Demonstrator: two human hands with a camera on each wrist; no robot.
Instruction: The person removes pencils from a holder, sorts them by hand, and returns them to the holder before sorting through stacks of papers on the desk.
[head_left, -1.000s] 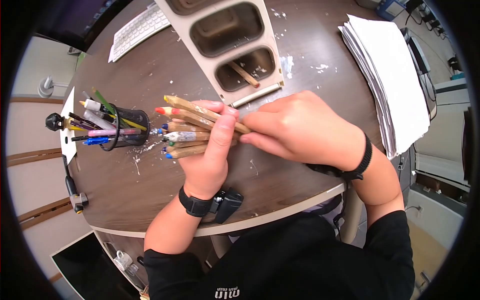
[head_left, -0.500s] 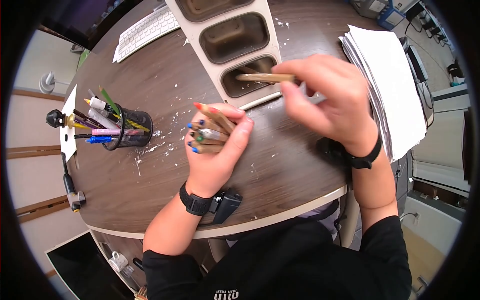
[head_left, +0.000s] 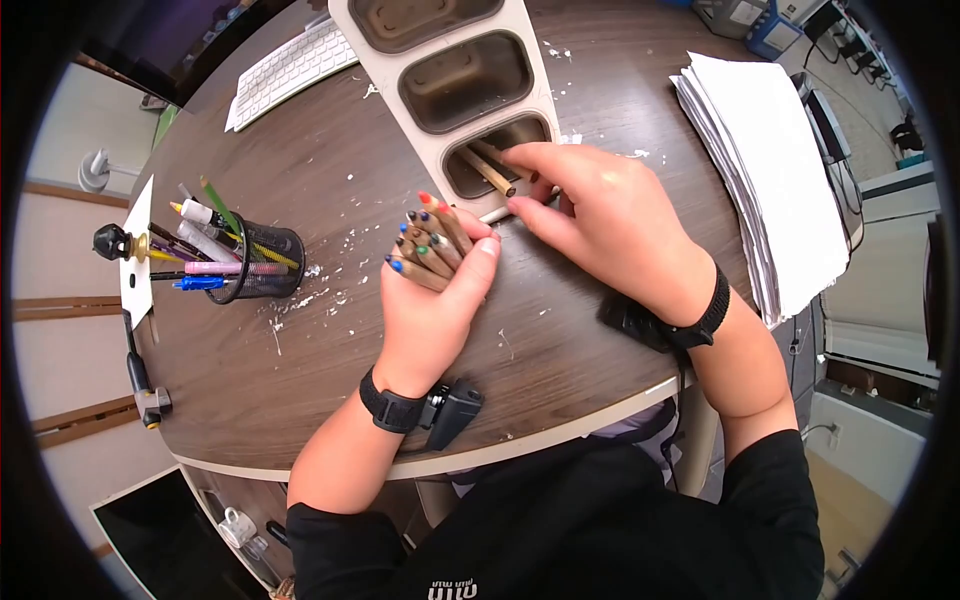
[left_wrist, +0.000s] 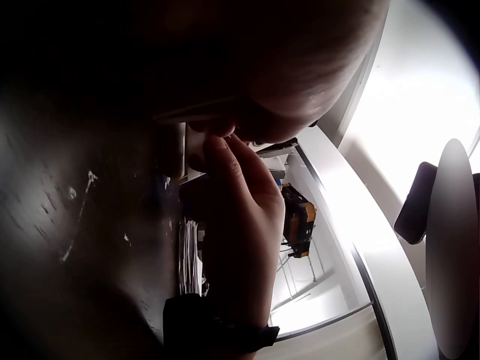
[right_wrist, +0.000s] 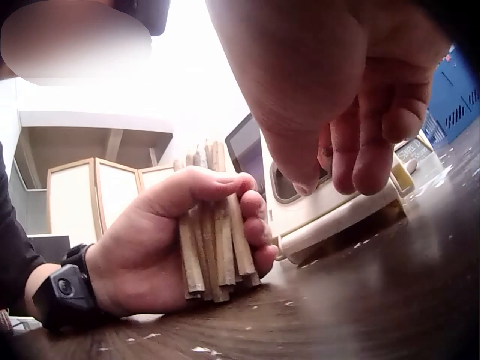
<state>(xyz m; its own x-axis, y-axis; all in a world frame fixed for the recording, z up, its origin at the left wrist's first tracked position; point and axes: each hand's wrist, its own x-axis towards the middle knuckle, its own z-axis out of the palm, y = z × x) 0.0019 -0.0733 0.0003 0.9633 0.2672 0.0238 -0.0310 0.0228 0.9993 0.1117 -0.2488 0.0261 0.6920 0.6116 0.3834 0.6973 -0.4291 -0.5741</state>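
Note:
The left hand (head_left: pixel 430 320) grips an upright bundle of wooden colored pencils (head_left: pixel 432 240), tips up, red, blue and green among them. In the right wrist view, the fingers of that hand (right_wrist: pixel 161 240) curl round the lower part of the bundle (right_wrist: pixel 217 247). The right hand (head_left: pixel 625 215) hovers over the nearest compartment of the beige tray (head_left: pixel 425 140), thumb and fingers apart, with nothing visible between them. Two pencils lie in that compartment, one (head_left: pixel 487 172) leaning on its rim, the other partly behind the right fingertips. The left wrist view is too dark to show the pencils.
On the left stands a black mesh cup (head_left: pixel 270 260) with pens and markers. A white keyboard (head_left: pixel 297 72) lies at the back left, a stack of paper (head_left: pixel 765 170) at the right. White scraps dot the table (head_left: pixel 560 330).
The right hand took a pencil out of the left hand's bundle, carried it to the nearest compartment and let it go there. The left hand has turned its bundle more upright.

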